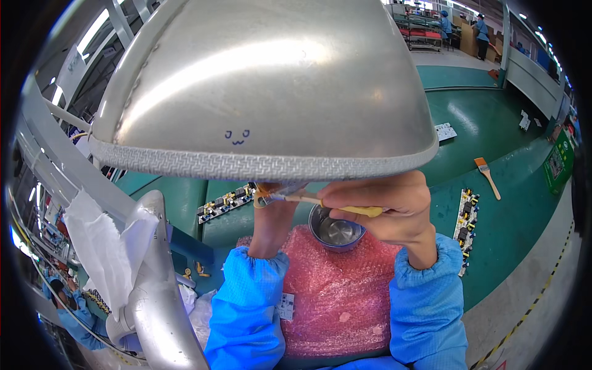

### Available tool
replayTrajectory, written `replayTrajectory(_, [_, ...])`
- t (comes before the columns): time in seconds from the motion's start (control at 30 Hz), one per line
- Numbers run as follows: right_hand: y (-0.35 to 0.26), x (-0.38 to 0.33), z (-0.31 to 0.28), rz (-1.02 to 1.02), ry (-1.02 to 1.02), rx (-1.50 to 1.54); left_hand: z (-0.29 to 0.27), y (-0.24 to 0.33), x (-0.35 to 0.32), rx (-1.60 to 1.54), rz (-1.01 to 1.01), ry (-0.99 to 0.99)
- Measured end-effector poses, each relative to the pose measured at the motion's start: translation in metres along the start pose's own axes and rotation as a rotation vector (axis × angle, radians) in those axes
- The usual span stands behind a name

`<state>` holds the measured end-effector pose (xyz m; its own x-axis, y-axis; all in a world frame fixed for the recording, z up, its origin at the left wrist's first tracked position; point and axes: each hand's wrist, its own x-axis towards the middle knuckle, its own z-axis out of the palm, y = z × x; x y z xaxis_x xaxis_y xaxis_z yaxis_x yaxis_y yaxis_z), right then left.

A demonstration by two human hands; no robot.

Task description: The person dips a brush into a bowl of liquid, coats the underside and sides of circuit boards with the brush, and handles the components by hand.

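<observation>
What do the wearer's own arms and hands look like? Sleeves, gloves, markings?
Bright blue, loose fabric sleeves with a fine grid weave and gathered cuffs at both wrists. No lettering or cables show on them. The right hand wears no full glove; finger covers: can't tell. The left hand is mostly hidden behind the curved silver metal hood.

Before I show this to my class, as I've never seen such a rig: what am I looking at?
There is no robot: a wide camera on a person's head looks down. Their bare right hand holds a slim, yellow-handled tool, probably a brush. A big silver metal hood partly hides the left hand, so its grip is unclear. Below are a round metal bowl and pink bubble wrap. On the green work surface lie long, component-covered circuit boards and a wooden-handled orange brush.
</observation>
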<state>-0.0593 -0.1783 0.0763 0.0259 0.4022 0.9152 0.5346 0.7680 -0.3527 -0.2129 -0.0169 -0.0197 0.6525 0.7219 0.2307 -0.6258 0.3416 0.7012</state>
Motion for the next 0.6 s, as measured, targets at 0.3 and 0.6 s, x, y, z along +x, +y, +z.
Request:
replayTrajectory(0.3, [-0.005,0.005,0.001,0.636,0.452,0.402,0.009,0.005,-0.001,0.048,-0.015,-0.064])
replayTrajectory(0.6, [0.008,0.002,0.002,0.639,0.410,0.249,0.001,0.001,-0.001,0.118,-0.015,-0.171])
